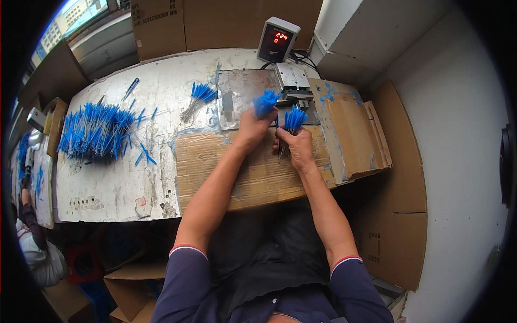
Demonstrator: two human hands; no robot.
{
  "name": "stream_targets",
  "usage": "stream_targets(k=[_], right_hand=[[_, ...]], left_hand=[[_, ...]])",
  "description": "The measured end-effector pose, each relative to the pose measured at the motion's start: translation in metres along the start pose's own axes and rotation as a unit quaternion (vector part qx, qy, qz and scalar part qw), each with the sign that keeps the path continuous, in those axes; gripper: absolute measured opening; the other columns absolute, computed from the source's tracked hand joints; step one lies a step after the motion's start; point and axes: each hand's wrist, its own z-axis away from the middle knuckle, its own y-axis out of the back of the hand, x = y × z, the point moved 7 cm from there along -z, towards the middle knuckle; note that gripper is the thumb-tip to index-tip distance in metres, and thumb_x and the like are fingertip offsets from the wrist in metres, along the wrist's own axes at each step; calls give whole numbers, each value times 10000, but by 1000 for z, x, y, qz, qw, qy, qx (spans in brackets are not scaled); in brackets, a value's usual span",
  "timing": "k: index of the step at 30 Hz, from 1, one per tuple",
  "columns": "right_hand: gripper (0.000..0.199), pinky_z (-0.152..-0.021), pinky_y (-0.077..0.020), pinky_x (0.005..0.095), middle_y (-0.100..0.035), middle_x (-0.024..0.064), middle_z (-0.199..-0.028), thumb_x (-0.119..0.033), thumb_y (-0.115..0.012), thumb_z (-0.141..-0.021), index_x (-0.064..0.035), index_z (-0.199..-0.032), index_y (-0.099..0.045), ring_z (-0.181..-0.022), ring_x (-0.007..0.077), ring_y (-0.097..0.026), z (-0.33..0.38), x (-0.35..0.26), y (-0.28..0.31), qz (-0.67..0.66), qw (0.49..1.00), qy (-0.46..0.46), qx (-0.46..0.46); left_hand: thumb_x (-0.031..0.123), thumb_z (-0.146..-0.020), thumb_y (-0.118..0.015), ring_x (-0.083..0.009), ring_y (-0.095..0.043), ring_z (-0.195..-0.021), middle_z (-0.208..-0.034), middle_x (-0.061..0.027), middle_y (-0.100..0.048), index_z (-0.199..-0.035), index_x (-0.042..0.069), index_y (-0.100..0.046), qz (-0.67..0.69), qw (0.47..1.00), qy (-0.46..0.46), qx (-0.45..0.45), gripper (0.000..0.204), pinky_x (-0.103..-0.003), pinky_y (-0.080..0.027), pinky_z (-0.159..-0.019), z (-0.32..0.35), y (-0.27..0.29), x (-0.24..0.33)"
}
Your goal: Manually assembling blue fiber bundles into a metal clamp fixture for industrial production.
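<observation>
My left hand [253,126] is closed around a bundle of blue-tipped thin wires [265,102], its blue ends fanning out above the fingers. Close beside it, my right hand [297,145] grips a second bundle of blue-tipped thin wires [294,118]; pale stems hang below the fingers. Both hands are over the cardboard-covered front of the bench, near a small metal fixture [292,78]. A smaller bunch of the same pieces [201,92] lies to the left of the metal plate [245,83].
A large pile of blue-tipped wires [97,132] covers the bench's left part, with loose ones beside it and a blue pen-like tool [131,88] behind. A counter with a red display [278,40] stands at the back. Cardboard [353,129] lies at right. Another person's arm [27,199] shows far left.
</observation>
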Motion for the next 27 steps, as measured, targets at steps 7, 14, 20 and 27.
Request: stream_targets(k=[7,14,20,27], right_hand=[[104,-520,-592,316,-637,52,-776,-110,-650,-940,-15,-975,-627,-623,158,-641,-2,3,7,-81,995,-9,53],[135,-516,-588,300,-641,40,-797,-73,-712,-897,-15,-998,-644,-629,145,-633,2,-4,3,-33,999,26,30],[202,-510,-591,302,-652,49,-800,-15,-745,-849,-5,-1015,-631,-626,150,-649,1,-3,14,-33,999,-8,40],[206,-457,-583,324,-646,95,-740,16,-737,-779,12,-921,-588,-551,177,-649,-28,-17,42,-19,987,29,156]], left_hand=[[171,-933,-752,-73,-626,-862,-931,15,-722,-1057,53,-753,-17,999,23,-15,171,-266,-506,-794,3,-2,2],[149,-924,-755,-82,-650,-889,-957,2,-739,-1057,53,-755,-5,999,31,-19,164,-268,-516,-819,2,-3,0],[135,-937,-737,-91,-658,-861,-921,-17,-739,-1050,40,-744,7,1000,12,23,148,-270,-517,-786,5,-5,5],[235,-979,-715,-93,-627,-777,-827,-9,-703,-982,34,-720,-36,982,-77,170,202,-267,-491,-724,7,23,14]])
